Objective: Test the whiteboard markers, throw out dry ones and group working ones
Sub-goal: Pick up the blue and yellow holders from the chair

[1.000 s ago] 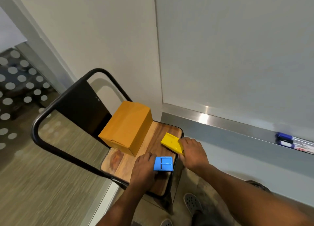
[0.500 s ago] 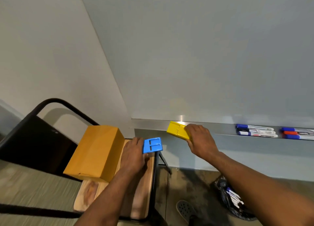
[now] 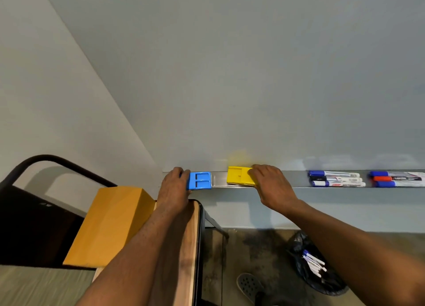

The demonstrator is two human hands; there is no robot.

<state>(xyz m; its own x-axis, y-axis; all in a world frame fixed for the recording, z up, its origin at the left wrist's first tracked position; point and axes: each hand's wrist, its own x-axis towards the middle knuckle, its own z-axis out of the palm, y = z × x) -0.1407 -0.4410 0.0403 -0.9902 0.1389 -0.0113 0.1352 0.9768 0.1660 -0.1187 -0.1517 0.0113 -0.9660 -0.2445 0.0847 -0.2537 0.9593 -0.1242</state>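
My left hand (image 3: 173, 190) grips a blue eraser (image 3: 199, 180) at the left end of the whiteboard's metal tray (image 3: 287, 179). My right hand (image 3: 270, 183) holds a yellow eraser (image 3: 239, 176) that lies on the tray a little to the right. Further right on the tray lie two groups of markers: three with blue and black caps (image 3: 335, 179), then three with blue and red caps (image 3: 396, 179). The whiteboard (image 3: 253, 75) above is blank.
A chair with a wooden seat (image 3: 192, 248) stands at the lower left and carries an orange cardboard box (image 3: 110, 225). On the floor below the tray sits a black bin bag (image 3: 315, 266) holding several markers. A shoe (image 3: 249, 286) shows beside it.
Both hands lifted the erasers from the chair seat up to the whiteboard tray. The view swung right and up, bringing the marker groups and the bin bag into sight.
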